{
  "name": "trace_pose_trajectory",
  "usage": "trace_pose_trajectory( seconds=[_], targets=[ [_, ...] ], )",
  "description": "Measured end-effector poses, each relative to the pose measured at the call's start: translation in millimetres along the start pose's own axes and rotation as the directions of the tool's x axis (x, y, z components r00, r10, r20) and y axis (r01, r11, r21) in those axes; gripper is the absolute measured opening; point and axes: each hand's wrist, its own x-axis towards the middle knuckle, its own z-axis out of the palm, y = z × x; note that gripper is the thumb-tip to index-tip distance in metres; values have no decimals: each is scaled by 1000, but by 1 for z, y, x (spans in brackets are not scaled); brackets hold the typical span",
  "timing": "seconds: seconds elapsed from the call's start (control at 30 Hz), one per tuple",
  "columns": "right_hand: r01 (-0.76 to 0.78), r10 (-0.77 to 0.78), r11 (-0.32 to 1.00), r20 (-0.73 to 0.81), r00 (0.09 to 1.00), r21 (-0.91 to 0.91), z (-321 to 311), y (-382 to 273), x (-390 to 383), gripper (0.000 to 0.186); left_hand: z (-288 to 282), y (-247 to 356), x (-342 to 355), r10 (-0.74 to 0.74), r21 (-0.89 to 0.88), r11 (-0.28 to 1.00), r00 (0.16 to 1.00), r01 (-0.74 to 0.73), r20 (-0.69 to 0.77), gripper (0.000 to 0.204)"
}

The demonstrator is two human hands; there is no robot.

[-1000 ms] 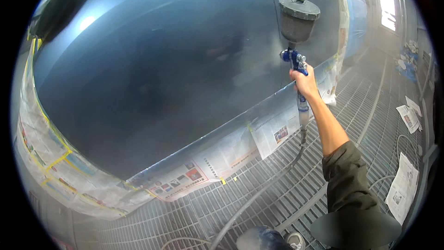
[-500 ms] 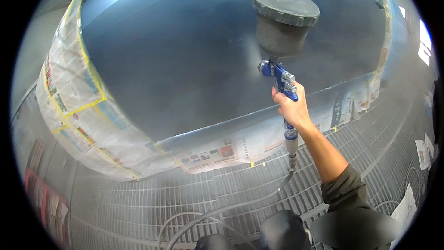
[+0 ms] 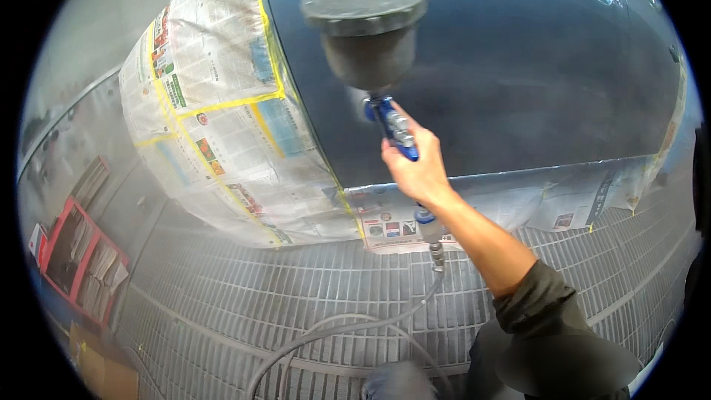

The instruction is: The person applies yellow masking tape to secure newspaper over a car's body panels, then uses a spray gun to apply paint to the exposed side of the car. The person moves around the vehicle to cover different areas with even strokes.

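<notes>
My right hand grips a blue spray gun with a large dark cup on top. The gun points at a dark blue car body panel, close to its left edge. A grey air hose hangs from the gun's handle and loops over the floor. Newspaper masking, held by yellow tape, covers the car to the left of the panel and along its lower edge. My left hand is out of view.
A metal floor grating runs under the car. A red shelf rack with papers stands at the lower left. My knee shows at the bottom edge. Mist hangs over the left side.
My right hand has carried the spray gun leftward along the panel, from its right part to near the masked left edge. The view has swung left with it.
</notes>
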Motion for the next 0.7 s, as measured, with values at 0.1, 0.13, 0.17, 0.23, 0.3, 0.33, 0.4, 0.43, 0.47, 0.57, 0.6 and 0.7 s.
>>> trace_pose_trajectory(
  seconds=[0.1, 0.13, 0.17, 0.23, 0.3, 0.33, 0.4, 0.43, 0.47, 0.57, 0.6, 0.7],
  targets=[
    [33, -34, 999, 50, 998, 26, 44, -2, 2, 65, -12, -3, -1, 2, -7, 1000, 998, -3, -64, 24],
    [55, -59, 997, 66, 996, 58, 57, 0, 2, 65, -13, -6, 1, 2, -18, 1000, 997, -3, -75, 23],
    [80, -87, 992, 79, 993, 94, 67, -1, 2, 65, -16, -9, 2, 10, -18, 1000, 997, -11, -73, 23],
    [17, -46, 991, 223, 974, 129, 75, -2, 2, 65, -23, -16, 2, 27, -13, 1000, 997, -28, -77, 24],
    [-159, 104, 977, 332, 938, 142, 69, -4, 0, 40, -23, -17, 2, 60, -38, 997, 996, -63, -70, 25],
    [-171, 125, 977, 308, 943, 127, 61, 1, -2, 38, -20, -17, 1, 66, -39, 997, 996, -68, -59, 25],
    [-181, 151, 979, 257, 955, 97, 38, 10, -7, 36, -14, -17, 1, 69, -25, 997, 997, -69, -22, 25],
    [-173, 151, 982, 230, 961, 80, 21, 14, -10, 35, -10, -17, 0, 66, -15, 998, 998, -66, 3, 26],
    [-136, 120, 987, 171, 978, 82, 12, 20, -13, 36, -8, -16, -2, 66, 1, 998, 998, -66, 20, 26],
    [-171, 166, 984, 99, 981, 44, -41, 34, -22, 20, 21, 8, -8, -15, -23, 1000, 996, 17, 86, 27],
    [-173, 169, 983, 70, 983, 55, -60, 36, -24, 16, 28, 8, -9, 3, -17, 1000, 993, -1, 114, 27],
    [-221, 221, 966, 14, 975, 134, -108, 39, -27, 10, 47, 17, -14, 31, 25, 999, 983, -36, 180, 27]
  ],
)
